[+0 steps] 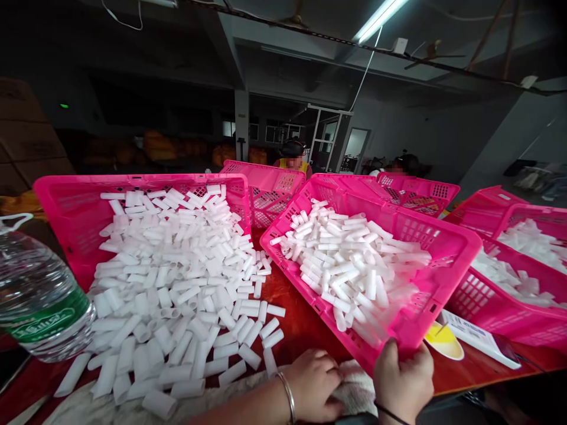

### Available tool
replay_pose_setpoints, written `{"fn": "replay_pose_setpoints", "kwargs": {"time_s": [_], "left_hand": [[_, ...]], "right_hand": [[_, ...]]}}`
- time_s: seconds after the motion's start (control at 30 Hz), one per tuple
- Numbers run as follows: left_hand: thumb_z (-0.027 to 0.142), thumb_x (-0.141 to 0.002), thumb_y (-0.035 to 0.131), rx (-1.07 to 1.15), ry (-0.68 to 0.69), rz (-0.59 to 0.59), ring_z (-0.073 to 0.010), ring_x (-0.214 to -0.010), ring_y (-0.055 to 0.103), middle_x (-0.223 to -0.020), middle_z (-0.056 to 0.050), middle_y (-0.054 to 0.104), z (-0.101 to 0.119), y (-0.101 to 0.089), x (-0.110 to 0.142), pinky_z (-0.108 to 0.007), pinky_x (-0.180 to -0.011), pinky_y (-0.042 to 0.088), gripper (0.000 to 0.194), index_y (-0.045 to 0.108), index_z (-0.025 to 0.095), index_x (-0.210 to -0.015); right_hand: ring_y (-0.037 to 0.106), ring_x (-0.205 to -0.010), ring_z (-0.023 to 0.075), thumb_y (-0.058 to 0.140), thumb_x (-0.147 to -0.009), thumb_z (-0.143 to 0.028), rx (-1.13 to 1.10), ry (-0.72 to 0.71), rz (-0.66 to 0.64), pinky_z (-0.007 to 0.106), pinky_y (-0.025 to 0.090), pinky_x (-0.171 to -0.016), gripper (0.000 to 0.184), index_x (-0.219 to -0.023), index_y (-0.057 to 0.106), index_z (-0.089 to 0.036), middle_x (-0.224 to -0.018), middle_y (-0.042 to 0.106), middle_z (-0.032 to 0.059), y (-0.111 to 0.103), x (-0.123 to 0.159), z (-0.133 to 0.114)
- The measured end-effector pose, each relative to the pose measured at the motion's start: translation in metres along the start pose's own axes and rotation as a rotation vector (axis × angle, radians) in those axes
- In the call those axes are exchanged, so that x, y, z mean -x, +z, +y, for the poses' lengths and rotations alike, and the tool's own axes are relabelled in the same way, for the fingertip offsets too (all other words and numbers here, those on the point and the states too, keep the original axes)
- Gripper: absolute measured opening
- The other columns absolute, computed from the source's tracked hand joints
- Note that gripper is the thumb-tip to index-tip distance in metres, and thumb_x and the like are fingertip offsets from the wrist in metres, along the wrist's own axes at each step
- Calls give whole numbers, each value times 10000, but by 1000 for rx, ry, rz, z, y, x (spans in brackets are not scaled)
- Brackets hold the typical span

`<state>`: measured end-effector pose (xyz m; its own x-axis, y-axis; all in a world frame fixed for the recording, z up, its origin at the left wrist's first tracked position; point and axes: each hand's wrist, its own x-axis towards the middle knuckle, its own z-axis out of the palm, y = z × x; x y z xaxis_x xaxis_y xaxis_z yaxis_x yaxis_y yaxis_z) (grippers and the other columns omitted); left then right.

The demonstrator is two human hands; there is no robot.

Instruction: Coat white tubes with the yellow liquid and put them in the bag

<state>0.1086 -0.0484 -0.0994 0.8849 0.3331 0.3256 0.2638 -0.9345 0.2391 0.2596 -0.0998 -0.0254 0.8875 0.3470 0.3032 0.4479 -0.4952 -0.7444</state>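
Note:
My right hand (pixel 403 378) is closed on the near corner of a pink plastic basket (pixel 443 277), thumb over the rim. The basket tilts toward me and holds a heap of short white plastic tubes (pixel 345 254). To its left my left hand (pixel 313 383), with a bangle on the wrist, lies on a light towel (pixel 357 386) at the table edge; its fingers curl into the bunched fabric. Loose white tubes (pixel 177 295) form a big pile on the red table, spilling from a second pink basket (pixel 71 218) that lies on its side.
A large water bottle (pixel 44 295) stands at the left. Right of my basket are a yellow-and-white dish (pixel 444 340), a white box (pixel 478 336) and more pink baskets (pixel 509 289) with white pieces. Two people sit beyond the baskets. Cartons (pixel 26 130) are stacked at far left.

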Motion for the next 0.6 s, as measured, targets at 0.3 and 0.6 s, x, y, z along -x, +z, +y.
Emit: {"fn": "replay_pose_setpoints", "kwargs": {"time_s": [0.3, 0.6], "left_hand": [[393, -742, 600, -262, 97, 495, -375, -1332, 293, -1412, -139, 400, 4, 3, -11, -566, -1037, 302, 662, 387, 251, -1352], [301, -818, 514, -414, -46, 460, -391, -1378, 168, -1533, -126, 170, 1, 12, -18, -609, -1087, 80, 704, 232, 177, -1452]], "right_hand": [[629, -722, 310, 443, -809, -412, -105, 65, -34, 341, 461, -576, 339, -940, 579, -130, -733, 613, 131, 11, 21, 3], [479, -412, 162, 524, -782, -376, -338, -29, -58, 286, 387, -414, 242, -636, 461, -193, -491, 493, 7, 45, 45, 19]]}}
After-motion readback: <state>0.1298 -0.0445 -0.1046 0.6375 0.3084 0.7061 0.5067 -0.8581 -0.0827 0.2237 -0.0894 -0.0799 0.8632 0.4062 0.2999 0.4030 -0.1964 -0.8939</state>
